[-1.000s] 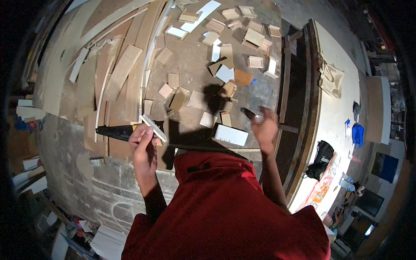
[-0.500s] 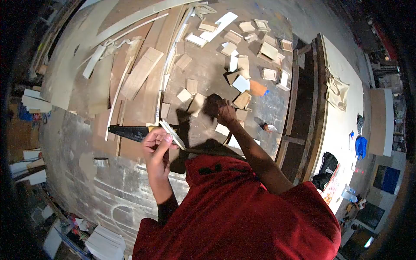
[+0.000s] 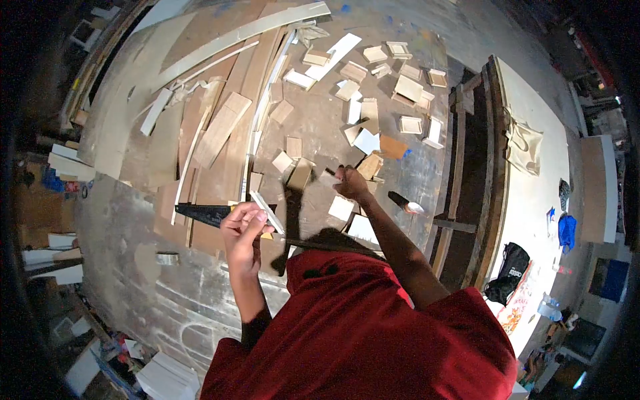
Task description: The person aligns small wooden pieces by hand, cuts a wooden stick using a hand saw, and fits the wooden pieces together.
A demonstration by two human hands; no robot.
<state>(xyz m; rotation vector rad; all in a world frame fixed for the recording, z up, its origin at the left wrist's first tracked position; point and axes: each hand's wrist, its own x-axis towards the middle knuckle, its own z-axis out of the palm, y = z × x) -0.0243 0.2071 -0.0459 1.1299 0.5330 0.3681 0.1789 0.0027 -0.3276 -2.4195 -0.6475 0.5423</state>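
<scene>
While L hand (image 3: 243,232) pinches a thin pale strip (image 3: 269,213) btwn thumb & fingers nr a black saw (image 3: 200,213), R hand (image 3: 352,184) has bent fingers by a small pale bit (image 3: 327,178), can't tell if they grip it, & little wood boxes (image 3: 407,89) sit farther off

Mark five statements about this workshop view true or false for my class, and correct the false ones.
1. The left hand holds a thin pale piece. True.
2. The person wears blue. False: the shirt is dark red.
3. A black saw blade shows near the left hand. True.
4. A black bag lies on the pale panel. True.
5. The right hand touches that bag. False: it is by the wood pieces, apart from the bag.
</scene>
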